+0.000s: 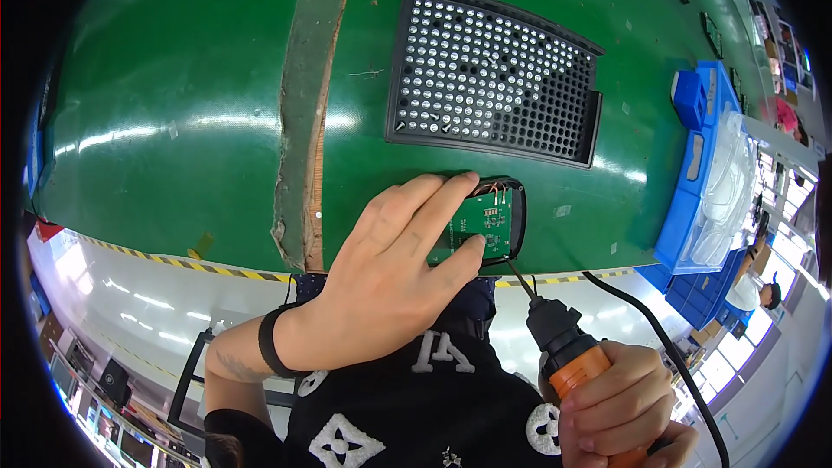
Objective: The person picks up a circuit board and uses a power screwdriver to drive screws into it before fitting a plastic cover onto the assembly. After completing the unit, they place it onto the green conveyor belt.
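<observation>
PCB (flat, grn) under L fingers

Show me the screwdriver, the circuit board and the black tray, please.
Screwdriver (579, 369), head view: on its orange body.
Circuit board (491, 224), head view: on its green face.
Black tray (594, 127), head view: on its right wall.

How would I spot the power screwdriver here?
From the green table, look below its near edge, toward the right. There the person's right hand grips the screwdriver, whose orange body and black nose set it apart from the plain black cable beside it.
</observation>
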Tool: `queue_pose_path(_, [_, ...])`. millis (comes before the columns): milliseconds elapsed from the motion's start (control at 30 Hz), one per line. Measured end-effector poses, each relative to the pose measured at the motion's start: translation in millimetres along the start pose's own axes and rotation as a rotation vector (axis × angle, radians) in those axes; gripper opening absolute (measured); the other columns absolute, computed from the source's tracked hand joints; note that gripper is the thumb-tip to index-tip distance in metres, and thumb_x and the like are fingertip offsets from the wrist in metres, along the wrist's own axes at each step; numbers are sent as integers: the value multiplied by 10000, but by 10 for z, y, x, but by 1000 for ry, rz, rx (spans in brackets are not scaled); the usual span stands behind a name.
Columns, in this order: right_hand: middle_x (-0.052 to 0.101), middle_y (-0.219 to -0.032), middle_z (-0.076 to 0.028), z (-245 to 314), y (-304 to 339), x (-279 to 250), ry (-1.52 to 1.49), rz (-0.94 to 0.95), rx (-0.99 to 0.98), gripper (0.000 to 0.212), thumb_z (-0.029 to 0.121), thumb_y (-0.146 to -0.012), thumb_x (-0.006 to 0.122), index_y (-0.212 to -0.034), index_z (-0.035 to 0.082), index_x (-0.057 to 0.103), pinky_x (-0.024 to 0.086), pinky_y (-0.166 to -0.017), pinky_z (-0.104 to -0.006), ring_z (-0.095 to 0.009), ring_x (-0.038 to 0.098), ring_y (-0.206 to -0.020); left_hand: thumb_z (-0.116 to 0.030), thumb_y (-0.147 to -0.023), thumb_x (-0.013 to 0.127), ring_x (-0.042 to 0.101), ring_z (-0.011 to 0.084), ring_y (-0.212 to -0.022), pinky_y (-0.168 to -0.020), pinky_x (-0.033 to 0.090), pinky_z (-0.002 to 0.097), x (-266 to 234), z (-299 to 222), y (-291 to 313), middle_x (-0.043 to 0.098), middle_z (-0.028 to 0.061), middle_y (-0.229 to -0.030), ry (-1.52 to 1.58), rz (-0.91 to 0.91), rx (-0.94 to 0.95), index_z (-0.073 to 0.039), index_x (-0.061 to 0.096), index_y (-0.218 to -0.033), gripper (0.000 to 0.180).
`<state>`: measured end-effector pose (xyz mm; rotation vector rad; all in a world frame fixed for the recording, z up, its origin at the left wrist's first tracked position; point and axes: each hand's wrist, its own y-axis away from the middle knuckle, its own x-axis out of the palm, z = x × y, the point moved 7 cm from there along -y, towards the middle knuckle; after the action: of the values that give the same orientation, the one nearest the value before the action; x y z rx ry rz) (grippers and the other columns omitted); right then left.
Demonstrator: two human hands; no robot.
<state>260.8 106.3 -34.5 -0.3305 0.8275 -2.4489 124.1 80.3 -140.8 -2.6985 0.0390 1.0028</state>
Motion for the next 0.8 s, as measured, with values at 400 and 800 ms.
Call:
queue_pose_path(400, [494,-633,-39,-68,-52,67,14,71,100,381,12,-750,608,-1048,88,383,465,-398,-281,-142,494,-422,-68,-564,744,462,343,-1049,-842,408,402,30,19,31,471,206,-1221,22,13,-32,-50,576,-906,382])
queue_pose_path(800, [477,-623,-12,-428,-616,114,-101,139,130,379,50,-735,565,-1081,72,413,427,-452,-245,-113,472,-454,-129,-596,720,463,318,-1040,-842,377,434,-25,13,-47,492,167,-1195,68,2,-28,-39,589,-931,372])
